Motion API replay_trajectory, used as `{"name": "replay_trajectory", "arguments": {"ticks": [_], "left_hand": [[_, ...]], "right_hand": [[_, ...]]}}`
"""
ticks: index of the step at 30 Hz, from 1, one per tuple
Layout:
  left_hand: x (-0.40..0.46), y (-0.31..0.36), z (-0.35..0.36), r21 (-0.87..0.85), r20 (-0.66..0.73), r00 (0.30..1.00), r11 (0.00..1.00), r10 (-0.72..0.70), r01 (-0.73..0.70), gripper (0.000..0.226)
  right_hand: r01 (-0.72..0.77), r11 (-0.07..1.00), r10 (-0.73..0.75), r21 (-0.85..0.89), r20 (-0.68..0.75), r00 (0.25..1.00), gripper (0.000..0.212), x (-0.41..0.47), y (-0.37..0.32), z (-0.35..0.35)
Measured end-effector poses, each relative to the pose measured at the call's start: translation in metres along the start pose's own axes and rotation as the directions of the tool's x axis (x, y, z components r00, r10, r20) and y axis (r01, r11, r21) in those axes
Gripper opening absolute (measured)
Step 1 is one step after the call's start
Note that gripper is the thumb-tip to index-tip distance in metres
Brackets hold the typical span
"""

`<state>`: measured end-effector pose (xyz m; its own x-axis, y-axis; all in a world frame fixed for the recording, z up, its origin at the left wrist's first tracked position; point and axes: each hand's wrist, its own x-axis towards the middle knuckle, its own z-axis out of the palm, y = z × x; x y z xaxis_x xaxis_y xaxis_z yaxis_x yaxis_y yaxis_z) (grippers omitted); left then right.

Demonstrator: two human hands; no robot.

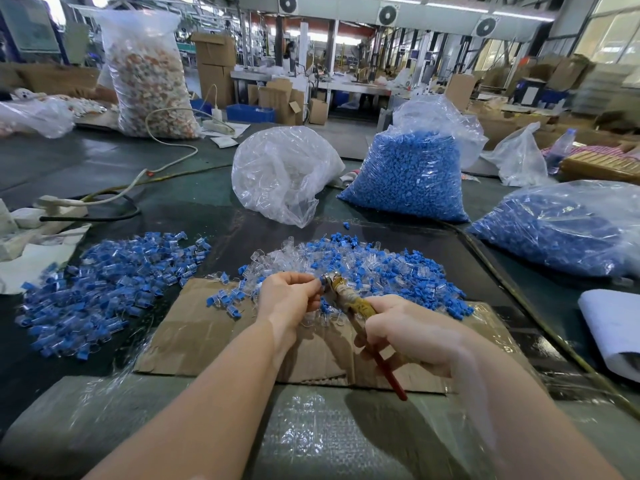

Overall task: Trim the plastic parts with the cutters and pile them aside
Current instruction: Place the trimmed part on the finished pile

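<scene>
Nearest the camera, two bare forearms reach out over a sheet of clear plastic film point(311, 427) spread on the dark table point(86, 161). Beyond the film lies a flattened piece of cardboard point(201, 334), and the hands work just above its far edge.

Of the large things, a tall clear sack point(149, 74) of mixed pale and orange pieces stands far left at the back. A full bag of blue parts point(408, 178) sits right of centre, with a second bag of blue parts point(561, 230) lying on the right, and a crumpled bag of clear parts point(280, 171) sits between the tall sack and the first blue bag. A white power strip point(59, 206) with its cable lies on the left.

On the left of the table is a wide pile of blue-and-clear pieces point(107, 285). A second heap of loose blue and clear parts point(363, 265) lies straight ahead, touching the far edge of the cardboard, just behind the hands.

The right hand point(412, 334) is wrapped round the handles of the cutters point(349, 303), one red handle sticking out below the palm; the metal head points up and left. The left hand point(291, 296) has its fingers curled, pinching a small clear part point(317, 282) at the cutter head. How far the blades are closed cannot be told.
</scene>
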<state>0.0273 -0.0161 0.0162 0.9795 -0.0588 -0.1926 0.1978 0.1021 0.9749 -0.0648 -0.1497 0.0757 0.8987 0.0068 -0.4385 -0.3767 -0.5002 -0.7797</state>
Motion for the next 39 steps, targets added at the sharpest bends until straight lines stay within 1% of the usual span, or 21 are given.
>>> {"name": "replay_trajectory", "arguments": {"ticks": [3, 5, 9, 11, 12, 14, 15, 16, 17, 18, 20, 22, 24, 26, 28, 30, 32, 34, 36, 39], "left_hand": [[-0.001, 0.000, 0.001, -0.012, 0.010, 1.000, 1.000, -0.004, 0.004, 0.005], [-0.002, -0.001, 0.002, -0.013, 0.010, 1.000, 1.000, 0.006, -0.006, 0.007], [-0.002, -0.003, 0.001, -0.013, -0.004, 1.000, 1.000, 0.021, -0.021, 0.007], [-0.003, -0.003, 0.000, -0.015, -0.018, 0.999, 1.000, 0.027, -0.027, 0.006], [-0.004, -0.002, -0.002, -0.021, -0.028, 0.999, 0.999, 0.034, -0.034, 0.005], [-0.004, 0.000, -0.009, -0.003, -0.051, 0.996, 0.997, 0.077, -0.077, 0.005], [-0.004, 0.002, -0.015, 0.062, -0.080, 0.989, 0.991, 0.127, -0.122, 0.006], [-0.002, 0.003, -0.023, 0.175, -0.122, 0.972, 0.969, 0.199, -0.176, 0.008], [0.000, 0.005, -0.032, 0.318, -0.166, 0.942, 0.920, 0.290, -0.227, 0.008], [0.003, 0.006, -0.044, 0.471, -0.198, 0.903, 0.845, 0.381, -0.253, 0.007], [0.008, 0.005, -0.067, 0.694, -0.222, 0.836, 0.683, 0.502, -0.226, 0.008], [0.014, 0.000, -0.085, 0.800, -0.215, 0.816, 0.576, 0.536, -0.168, 0.015], [0.018, -0.005, -0.096, 0.851, -0.191, 0.824, 0.508, 0.533, -0.131, 0.018], [0.021, -0.009, -0.099, 0.877, -0.161, 0.836, 0.465, 0.524, -0.122, 0.019], [0.021, -0.010, -0.095, 0.883, -0.150, 0.827, 0.450, 0.542, -0.135, 0.019], [0.019, -0.009, -0.087, 0.877, -0.145, 0.813, 0.454, 0.564, -0.158, 0.019], [0.013, -0.009, -0.073, 0.849, -0.111, 0.804, 0.476, 0.584, -0.229, 0.017], [0.004, -0.010, -0.056, 0.787, -0.037, 0.797, 0.509, 0.602, -0.348, 0.013], [-0.006, -0.014, -0.038, 0.734, 0.090, 0.798, 0.502, 0.596, -0.458, 0.012], [-0.018, -0.025, -0.015, 0.687, 0.281, 0.788, 0.458, 0.548, -0.564, 0.016]], "right_hand": [[-0.010, 0.992, 0.003, -0.124, -0.052, 0.999, 0.012, 0.002, 0.001, 0.004], [-0.008, 0.979, -0.008, -0.203, -0.082, 0.997, 0.013, 0.003, 0.002, 0.006], [0.027, 0.960, -0.064, -0.280, -0.126, 0.990, 0.016, 0.007, 0.004, 0.011], [0.060, 0.961, -0.100, -0.271, -0.137, 0.986, 0.017, 0.006, 0.003, 0.014], [0.083, 0.970, -0.119, -0.229, -0.145, 0.982, 0.017, 0.006, 0.003, 0.015], [0.105, 0.987, -0.126, -0.120, -0.190, 0.974, 0.025, 0.006, 0.005, 0.014], [0.112, 0.989, -0.132, -0.099, -0.233, 0.963, 0.027, 0.007, 0.007, 0.013], [0.115, 0.986, -0.147, -0.123, -0.290, 0.946, 0.026, 0.010, 0.011, 0.011], [0.107, 0.979, -0.164, -0.175, -0.355, 0.920, 0.025, 0.013, 0.014, 0.008], [0.070, 0.969, -0.167, -0.237, -0.419, 0.893, 0.027, 0.016, 0.019, 0.005], [-0.029, 0.945, -0.149, -0.325, -0.508, 0.848, 0.039, 0.022, 0.028, -0.002], [-0.095, 0.922, -0.140, -0.376, -0.552, 0.822, 0.053, 0.026, 0.037, -0.008], [-0.138, 0.901, -0.143, -0.410, -0.584, 0.799, 0.058, 0.029, 0.045, -0.013], [-0.167, 0.881, -0.159, -0.443, -0.610, 0.776, 0.053, 0.031, 0.052, -0.015], [-0.203, 0.852, -0.172, -0.482, -0.626, 0.761, 0.055, 0.034, 0.058, -0.018], [-0.246, 0.811, -0.188, -0.530, -0.636, 0.748, 0.065, 0.038, 0.065, -0.022], [-0.276, 0.782, -0.206, -0.558, -0.651, 0.731, 0.070, 0.041, 0.070, -0.024], [-0.301, 0.751, -0.226, -0.588, -0.656, 0.720, 0.071, 0.044, 0.076, -0.025], [-0.318, 0.727, -0.234, -0.609, -0.654, 0.719, 0.071, 0.047, 0.081, -0.025], [-0.340, 0.702, -0.214, -0.626, -0.641, 0.737, 0.074, 0.049, 0.082, -0.024]]}}
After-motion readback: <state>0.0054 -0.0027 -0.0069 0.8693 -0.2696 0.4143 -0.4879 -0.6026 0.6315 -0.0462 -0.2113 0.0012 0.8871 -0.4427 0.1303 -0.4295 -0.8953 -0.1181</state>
